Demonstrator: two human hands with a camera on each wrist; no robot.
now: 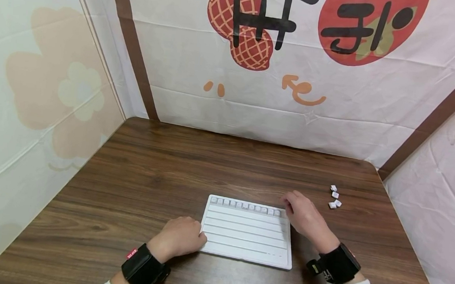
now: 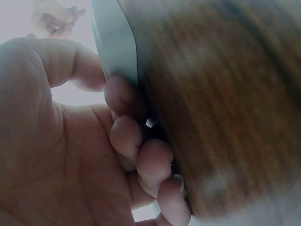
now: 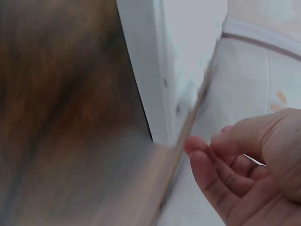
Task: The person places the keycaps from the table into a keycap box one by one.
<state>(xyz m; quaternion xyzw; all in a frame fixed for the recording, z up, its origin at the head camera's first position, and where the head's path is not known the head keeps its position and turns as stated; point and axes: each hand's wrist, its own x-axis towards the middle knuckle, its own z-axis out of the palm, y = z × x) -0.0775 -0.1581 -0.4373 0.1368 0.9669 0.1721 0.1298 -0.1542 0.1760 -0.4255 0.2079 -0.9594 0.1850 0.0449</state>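
A white keycap tray [image 1: 244, 239] with ridged rows lies on the table, its far row lined with small white keycaps [image 1: 245, 206]. My left hand [image 1: 181, 237] grips the tray's near left corner; in the left wrist view the thumb and curled index finger [image 2: 123, 96] pinch its edge. Over the far right corner is my right hand [image 1: 305, 215], close to the end of the keycap row. The right wrist view has its thumb and fingertips [image 3: 203, 167] drawn together beside the tray corner [image 3: 162, 127]; I cannot tell whether something small is between them.
Several loose white keycaps [image 1: 335, 195] lie on the dark wooden table [image 1: 149, 167], to the right of my right hand. Printed cloth walls [image 1: 262, 113] rise behind the table and along both sides. Both wrists wear black bands [image 1: 143, 269].
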